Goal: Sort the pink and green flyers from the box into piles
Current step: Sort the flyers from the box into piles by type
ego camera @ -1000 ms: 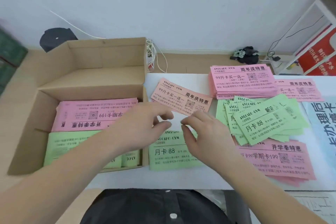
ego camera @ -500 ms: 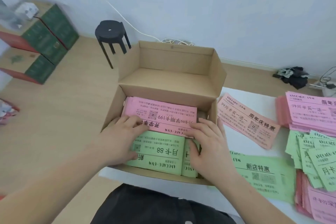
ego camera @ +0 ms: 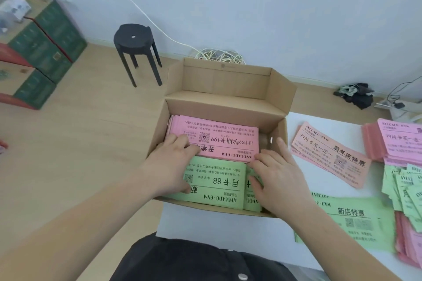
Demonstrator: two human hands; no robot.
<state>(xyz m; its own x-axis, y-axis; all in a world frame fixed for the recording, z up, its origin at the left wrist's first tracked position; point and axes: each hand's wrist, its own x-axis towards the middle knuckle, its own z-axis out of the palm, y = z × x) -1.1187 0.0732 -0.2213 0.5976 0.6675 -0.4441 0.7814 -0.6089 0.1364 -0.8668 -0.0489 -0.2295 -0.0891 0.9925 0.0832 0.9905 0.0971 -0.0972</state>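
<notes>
An open cardboard box [ego camera: 228, 98] stands on the white table [ego camera: 228, 219], holding a pink flyer stack [ego camera: 223, 134] at the back and green flyer stacks [ego camera: 217, 185] at the front. My left hand [ego camera: 169, 166] lies in the box with its fingertips on the pink stack's near left edge and its thumb on the green flyer. My right hand [ego camera: 274, 178] has its fingertips at the pink stack's near right corner and its palm over the green stack. Sorted piles lie to the right: pink flyers [ego camera: 331, 155], a pink pile [ego camera: 397, 141], a green pile [ego camera: 406, 185] and a green flyer [ego camera: 356, 219].
A black stool [ego camera: 134, 39] stands on the wooden floor behind the box, left of a coiled white cable [ego camera: 219, 56]. Green and red cartons [ego camera: 41, 52] are stacked at the far left. A dark cloth [ego camera: 356, 96] lies by the wall at right.
The view swung left from the table piles to the box. Both hands moved from above the table into the box and now rest on the flyers there.
</notes>
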